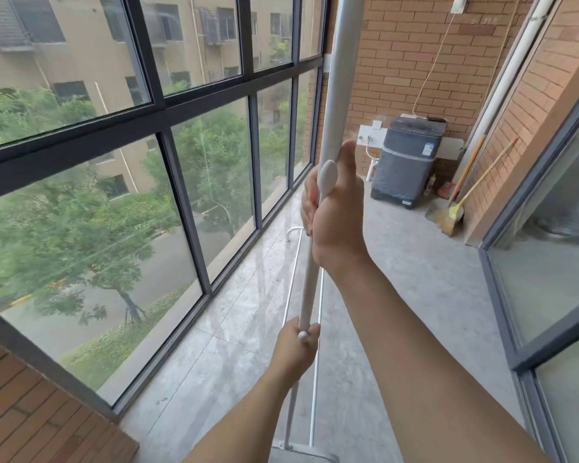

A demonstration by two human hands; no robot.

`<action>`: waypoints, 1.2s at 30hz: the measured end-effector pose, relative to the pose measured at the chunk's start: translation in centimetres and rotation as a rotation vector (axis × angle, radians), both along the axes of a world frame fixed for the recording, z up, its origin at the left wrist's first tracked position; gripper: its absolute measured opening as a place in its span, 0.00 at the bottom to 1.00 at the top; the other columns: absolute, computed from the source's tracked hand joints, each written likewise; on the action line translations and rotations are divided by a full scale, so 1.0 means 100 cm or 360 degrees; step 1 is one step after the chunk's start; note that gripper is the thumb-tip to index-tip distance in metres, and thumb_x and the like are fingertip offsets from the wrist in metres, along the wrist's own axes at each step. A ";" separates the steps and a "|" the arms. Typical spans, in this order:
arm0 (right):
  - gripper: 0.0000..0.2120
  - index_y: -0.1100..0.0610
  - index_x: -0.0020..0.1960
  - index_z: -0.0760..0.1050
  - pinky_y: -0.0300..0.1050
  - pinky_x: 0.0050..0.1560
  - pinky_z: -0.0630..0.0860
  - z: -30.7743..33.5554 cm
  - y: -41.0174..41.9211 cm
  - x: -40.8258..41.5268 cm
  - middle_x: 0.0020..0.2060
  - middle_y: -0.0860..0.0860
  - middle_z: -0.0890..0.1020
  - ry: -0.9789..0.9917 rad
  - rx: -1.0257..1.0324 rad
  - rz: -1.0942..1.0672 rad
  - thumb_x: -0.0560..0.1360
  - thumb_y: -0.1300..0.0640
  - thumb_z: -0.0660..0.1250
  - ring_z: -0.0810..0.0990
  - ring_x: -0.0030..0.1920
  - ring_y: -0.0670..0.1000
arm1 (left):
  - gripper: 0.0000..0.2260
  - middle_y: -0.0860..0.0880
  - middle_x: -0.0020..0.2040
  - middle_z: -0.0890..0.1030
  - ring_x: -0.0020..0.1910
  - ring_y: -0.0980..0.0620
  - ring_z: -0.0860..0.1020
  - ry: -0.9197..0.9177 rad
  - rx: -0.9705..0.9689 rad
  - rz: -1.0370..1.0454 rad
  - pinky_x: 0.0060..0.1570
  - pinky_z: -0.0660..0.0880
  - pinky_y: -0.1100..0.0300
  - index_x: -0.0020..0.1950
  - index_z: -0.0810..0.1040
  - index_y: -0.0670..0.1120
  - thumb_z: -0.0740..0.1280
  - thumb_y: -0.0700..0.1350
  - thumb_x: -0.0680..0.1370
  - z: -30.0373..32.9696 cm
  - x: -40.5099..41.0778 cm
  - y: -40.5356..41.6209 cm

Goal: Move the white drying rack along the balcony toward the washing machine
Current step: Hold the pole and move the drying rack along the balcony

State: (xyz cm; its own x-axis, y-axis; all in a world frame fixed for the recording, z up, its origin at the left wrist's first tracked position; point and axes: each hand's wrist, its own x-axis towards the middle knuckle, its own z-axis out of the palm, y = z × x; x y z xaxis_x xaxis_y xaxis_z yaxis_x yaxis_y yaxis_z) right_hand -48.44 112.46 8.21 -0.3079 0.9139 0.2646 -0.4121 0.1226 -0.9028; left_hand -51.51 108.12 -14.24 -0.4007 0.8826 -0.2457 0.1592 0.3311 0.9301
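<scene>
Both bare hands are wrapped around the upright pole of the white metal drying rack (328, 105), which rises through the middle of the view and runs out of the top of the picture. The right hand (335, 208) grips the pole higher up, fingers curled round it and thumb pointing up along it, with a white oval knob showing just above the fist. The left hand (296, 345) is closed round the same pole lower down, beside a small round white stud. Below the hands, thin white rails of the rack's base lie along the pale grey polished floor (415, 295), close to the tall dark-framed windows (168, 101) on the left.

At the far end of the balcony, well apart from the rack, the dark grey top-loading washing machine (406, 162) stands against the red brick wall (398, 55), with a thin pale cord running up the wall above it. To its right, a straw broom with a yellow handle (475, 185) leans in the corner, its bristles on the floor. A glass door with a grey frame (549, 202) fills the right edge.
</scene>
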 end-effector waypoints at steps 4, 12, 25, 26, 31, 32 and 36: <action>0.29 0.54 0.26 0.62 0.40 0.22 0.55 0.012 0.036 -0.006 0.20 0.49 0.60 0.0044 0.0020 -0.0041 0.80 0.39 0.48 0.58 0.20 0.48 | 0.18 0.52 0.28 0.64 0.28 0.52 0.64 0.0061 0.0006 -0.0003 0.26 0.59 0.62 0.31 0.60 0.49 0.60 0.40 0.80 0.009 -0.009 0.035; 0.29 0.55 0.27 0.61 0.41 0.23 0.56 0.012 0.100 -0.018 0.21 0.51 0.60 0.0046 0.0002 -0.0044 0.80 0.38 0.47 0.59 0.20 0.48 | 0.13 0.44 0.36 0.68 0.35 0.49 0.65 0.0108 -0.0032 0.0038 0.31 0.60 0.58 0.35 0.65 0.45 0.60 0.39 0.80 0.016 -0.027 0.093; 0.29 0.55 0.27 0.60 0.40 0.23 0.55 0.015 0.195 -0.066 0.21 0.51 0.59 -0.0079 0.0099 0.0017 0.80 0.38 0.46 0.58 0.20 0.49 | 0.19 0.51 0.29 0.60 0.39 0.48 0.67 -0.0047 -0.0026 0.0086 0.31 0.57 0.59 0.30 0.57 0.49 0.58 0.37 0.78 0.012 -0.054 0.189; 0.29 0.55 0.27 0.60 0.41 0.23 0.55 0.014 0.203 -0.071 0.21 0.51 0.59 -0.0091 0.0102 0.0009 0.79 0.37 0.47 0.58 0.20 0.49 | 0.19 0.51 0.28 0.59 0.39 0.48 0.67 -0.0053 -0.0022 0.0073 0.30 0.57 0.59 0.30 0.57 0.49 0.58 0.37 0.78 0.011 -0.057 0.198; 0.27 0.55 0.30 0.61 0.39 0.21 0.54 0.017 0.236 -0.088 0.23 0.51 0.59 -0.0038 0.0076 0.0004 0.79 0.39 0.47 0.57 0.19 0.47 | 0.17 0.52 0.29 0.61 0.37 0.48 0.66 -0.0076 0.0017 0.0076 0.27 0.58 0.62 0.32 0.58 0.48 0.58 0.39 0.79 0.010 -0.072 0.234; 0.26 0.56 0.31 0.61 0.38 0.21 0.55 0.017 0.244 -0.092 0.24 0.51 0.59 -0.0009 0.0069 0.0007 0.79 0.39 0.47 0.57 0.19 0.46 | 0.17 0.52 0.29 0.62 0.35 0.49 0.66 -0.0068 0.0018 0.0069 0.26 0.58 0.63 0.32 0.58 0.48 0.58 0.40 0.79 0.009 -0.077 0.242; 0.26 0.56 0.31 0.63 0.37 0.20 0.56 0.018 0.268 -0.104 0.22 0.49 0.61 0.0041 0.0050 -0.0020 0.80 0.40 0.47 0.59 0.18 0.45 | 0.18 0.53 0.27 0.60 0.25 0.55 0.59 -0.0025 0.0017 0.0008 0.23 0.57 0.66 0.31 0.57 0.49 0.57 0.40 0.79 0.011 -0.095 0.265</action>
State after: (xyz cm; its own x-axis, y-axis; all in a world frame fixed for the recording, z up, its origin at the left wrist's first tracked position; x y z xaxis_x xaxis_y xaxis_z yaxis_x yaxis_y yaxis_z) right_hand -58.82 139.26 9.99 -0.2893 0.9086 0.3012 -0.4334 0.1562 -0.8875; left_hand -61.03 134.65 -13.17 -0.4013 0.8833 -0.2423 0.1429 0.3217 0.9360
